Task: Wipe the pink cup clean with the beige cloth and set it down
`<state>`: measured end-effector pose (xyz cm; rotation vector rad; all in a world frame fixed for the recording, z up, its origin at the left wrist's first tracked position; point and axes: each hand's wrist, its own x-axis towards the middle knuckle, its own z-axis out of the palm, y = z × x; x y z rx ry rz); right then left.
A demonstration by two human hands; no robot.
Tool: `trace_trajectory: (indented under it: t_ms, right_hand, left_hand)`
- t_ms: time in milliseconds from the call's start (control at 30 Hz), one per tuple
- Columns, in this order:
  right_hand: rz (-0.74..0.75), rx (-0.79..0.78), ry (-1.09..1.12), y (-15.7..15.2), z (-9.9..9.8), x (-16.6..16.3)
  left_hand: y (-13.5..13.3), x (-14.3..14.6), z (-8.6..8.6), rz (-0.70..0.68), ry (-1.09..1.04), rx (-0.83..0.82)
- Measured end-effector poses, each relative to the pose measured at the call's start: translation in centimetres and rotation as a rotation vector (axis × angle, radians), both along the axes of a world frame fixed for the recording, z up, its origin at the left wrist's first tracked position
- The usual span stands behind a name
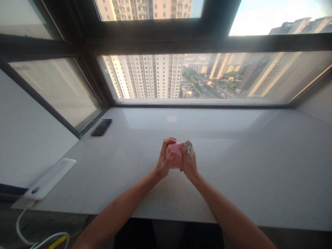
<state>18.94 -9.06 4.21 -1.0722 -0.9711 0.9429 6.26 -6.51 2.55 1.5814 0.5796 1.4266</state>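
Note:
Both my hands meet over the middle of a pale speckled stone windowsill (233, 166). My left hand (164, 159) is wrapped round the left side of a small pink rounded object (175, 155), fingers curled over its top. My right hand (189, 162) is closed on a small whitish crumpled cloth or tissue (189, 146) and presses it against the pink object's right side. What the pink object is cannot be made out.
A white power strip (49, 178) lies at the sill's left front corner, with white and yellow cables (44, 238) hanging below. A dark flat blurred item (101, 127) lies by the left window frame. Large windows (197, 76) show high-rise buildings beyond.

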Motion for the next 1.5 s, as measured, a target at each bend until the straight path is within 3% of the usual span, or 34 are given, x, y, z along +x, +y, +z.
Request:
trace_trajectory:
  t_ms: [67, 100, 133, 233, 300, 433, 467, 500, 567, 633, 700, 833, 900, 967, 1100, 1167, 1233, 1367, 1400, 1433, 1500]
  right_hand:
    - [0.047, 0.052, -0.177, -0.3, -0.3, 0.1]
    - [0.060, 0.053, -0.206, -0.4, -0.3, 0.1]
    - [0.049, 0.042, -0.189, -0.4, -0.2, 0.1]
    - [-0.066, 0.011, -0.010, -0.2, 0.7, -0.4]
    - [-0.088, 0.045, 0.005, -0.3, 1.0, -0.6]
    - [0.081, 0.145, -0.278, -0.7, 0.8, 0.1]
    - [0.103, 0.138, -0.297, -0.6, 0.7, 0.3]
    - [0.095, 0.119, -0.267, -0.6, 0.7, 0.3]
    - [0.012, 0.068, -0.117, -0.3, 0.8, 0.1]
    - [-0.066, 0.043, 0.010, 0.0, 1.0, -0.3]
    - [-0.051, 0.060, -0.032, 0.0, 0.8, -0.4]
    - [0.113, 0.177, -0.370, -0.4, -0.1, 0.3]
    - [0.119, 0.157, -0.381, -0.4, -0.2, 0.6]
    - [0.071, 0.073, -0.249, 0.0, 0.0, 0.6]
    - [-0.068, -0.011, 0.202, 0.8, 1.3, -0.1]
    - [-0.097, -0.011, 0.308, 0.8, 1.6, -0.4]
    - [-0.116, 0.014, 0.245, 0.4, 1.3, -0.4]
    - [-0.046, 0.058, -0.093, -0.5, 0.3, 0.2]
    - [-0.026, 0.055, -0.124, -0.6, 0.3, 0.3]
    - [-0.027, 0.052, -0.110, -0.6, 0.4, 0.3]
    - [-0.080, 0.040, 0.030, -0.3, 0.9, 0.0]
  left_hand:
    - [-0.3, 0.5, -0.1, -0.085, -0.119, -0.236]
    - [-0.3, 0.5, -0.2, -0.086, -0.139, -0.270]
    - [-0.3, 0.5, -0.3, -0.051, -0.128, -0.223]
    - [0.1, -0.1, -0.4, 0.113, 0.001, 0.187]
    - [0.2, -0.3, -0.2, 0.103, 0.009, 0.267]
    - [-0.2, 0.3, 0.4, -0.128, -0.168, -0.214]
    - [-0.3, 0.4, 0.4, -0.130, -0.171, -0.246]
    - [-0.3, 0.4, 0.2, -0.089, -0.145, -0.195]
    - [-0.3, 0.1, -0.1, 0.059, -0.053, 0.071]
    - [0.0, -0.3, -0.2, 0.114, 0.016, 0.261]
    - [0.3, -0.4, -0.1, 0.043, -0.054, 0.117]
    - [0.7, 0.3, 0.6, -0.260, -0.256, -0.573]
    - [0.7, 0.6, 0.5, -0.279, -0.288, -0.699]
    - [0.6, 0.7, 0.1, -0.181, -0.296, -0.611]
    - [0.6, 0.2, -1.1, 0.004, -0.005, 0.051]
    - [0.5, 0.0, -1.4, 0.064, 0.148, 0.289]
    - [0.3, 0.2, -1.4, 0.081, 0.131, 0.272]
    - [-0.5, 1.0, -1.0, -0.114, -0.094, -0.236]
    - [-0.5, 1.1, -1.0, -0.111, -0.105, -0.277]
    - [-0.5, 1.0, -1.0, -0.063, -0.089, -0.226]
    - [0.0, 0.5, -1.1, 0.087, 0.001, 0.087]
